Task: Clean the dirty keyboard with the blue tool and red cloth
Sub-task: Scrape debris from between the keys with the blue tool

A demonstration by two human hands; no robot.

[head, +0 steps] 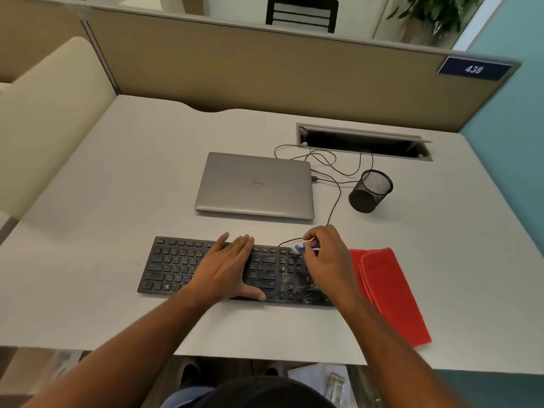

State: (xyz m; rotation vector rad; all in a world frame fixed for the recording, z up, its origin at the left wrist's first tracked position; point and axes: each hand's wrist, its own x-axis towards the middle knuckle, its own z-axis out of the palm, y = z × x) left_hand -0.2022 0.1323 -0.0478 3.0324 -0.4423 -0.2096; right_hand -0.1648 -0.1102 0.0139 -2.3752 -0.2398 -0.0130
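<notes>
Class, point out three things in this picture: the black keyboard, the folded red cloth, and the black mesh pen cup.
black keyboard (173,266), head view, on the keys of its left half.
folded red cloth (388,293), head view, on the middle of its top fold.
black mesh pen cup (371,192), head view, on its mesh side wall.

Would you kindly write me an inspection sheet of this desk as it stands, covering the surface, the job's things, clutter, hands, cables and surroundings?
Surface: pale grey desk, with an open cable hatch at the back.
Job's things: black keyboard, light specks on its right end; blue tool over the top right keys; red cloth folded, right of the keyboard.
Clutter: closed grey laptop; black mesh pen cup.
Hands: left hand lies flat on the keys; right hand grips the blue tool.
Cables: thin dark cable runs loosely from the hatch past the laptop toward the keyboard.
Surroundings: beige partition with a blue sign reading 438; teal wall on the right.
</notes>
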